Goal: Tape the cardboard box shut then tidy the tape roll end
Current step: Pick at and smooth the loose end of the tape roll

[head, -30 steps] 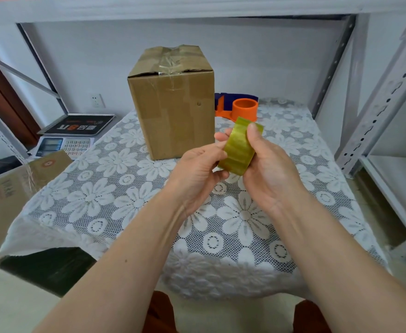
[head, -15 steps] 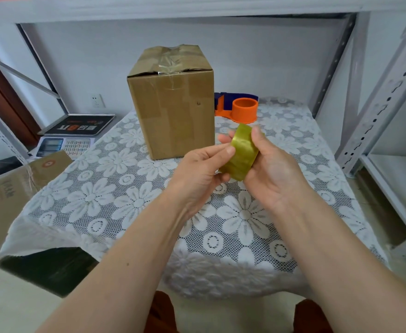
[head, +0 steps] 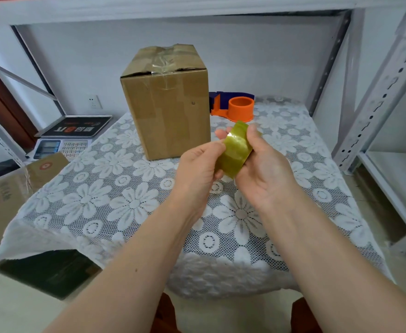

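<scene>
Centre of the frame, head view: tape roll [head: 236,152], yellow-green, held in the air above the tablecloth [head: 115,195] and just in front of the box. Roll stands on edge, tilted; its band runs from upper right to lower left, broad outer face turned toward the camera, core axis running roughly left to right between the hands.

Right hand [head: 263,171]: curled closed around the roll's right side, thumb laid along the top edge.

Left hand [head: 197,169]: closed, fingertips pinched against the roll's left face, at the tape surface.

Upper centre: cardboard box [head: 167,102], upright, taller than wide, flaps down with clear tape across the top seam.

Right of the box, behind the roll: orange and blue tape dispenser [head: 235,106].

Left edge: scale with keypad [head: 65,138]; lower, a flat carton [head: 7,188].
</scene>
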Motion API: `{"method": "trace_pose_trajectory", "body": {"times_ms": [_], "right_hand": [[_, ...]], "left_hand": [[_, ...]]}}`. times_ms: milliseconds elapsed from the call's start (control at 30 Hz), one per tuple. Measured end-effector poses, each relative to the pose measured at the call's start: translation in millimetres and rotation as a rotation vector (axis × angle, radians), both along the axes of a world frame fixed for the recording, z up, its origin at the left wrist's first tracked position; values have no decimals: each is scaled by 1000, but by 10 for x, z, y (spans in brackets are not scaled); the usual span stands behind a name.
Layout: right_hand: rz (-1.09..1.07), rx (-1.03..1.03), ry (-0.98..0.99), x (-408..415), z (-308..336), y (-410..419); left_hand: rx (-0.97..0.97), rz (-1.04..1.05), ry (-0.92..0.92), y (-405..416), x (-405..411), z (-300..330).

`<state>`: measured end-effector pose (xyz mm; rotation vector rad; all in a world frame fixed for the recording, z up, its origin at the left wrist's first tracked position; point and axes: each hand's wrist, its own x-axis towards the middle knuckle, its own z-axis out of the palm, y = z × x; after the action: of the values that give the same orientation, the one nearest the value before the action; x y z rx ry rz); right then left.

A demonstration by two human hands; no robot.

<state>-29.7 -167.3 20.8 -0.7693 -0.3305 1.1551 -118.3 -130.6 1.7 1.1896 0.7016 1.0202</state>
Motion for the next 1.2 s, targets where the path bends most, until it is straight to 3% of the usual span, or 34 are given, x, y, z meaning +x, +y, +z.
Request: {"method": "trace_pose_trajectory", "body": {"times_ms": [133,600,900,1200], "right_hand": [[-29,18,0,-76,-26,23],[-74,26,-68,-102,-46,68],[-55,56,-11,-94,-48,64],[-61,86,24,-131,-71,79]], "left_hand": [[59,139,46,-78,55,12],[34,164,32,-76,37,93],[276,235,91,-103,96,26],[293,304,82,-128,134,13]]}}
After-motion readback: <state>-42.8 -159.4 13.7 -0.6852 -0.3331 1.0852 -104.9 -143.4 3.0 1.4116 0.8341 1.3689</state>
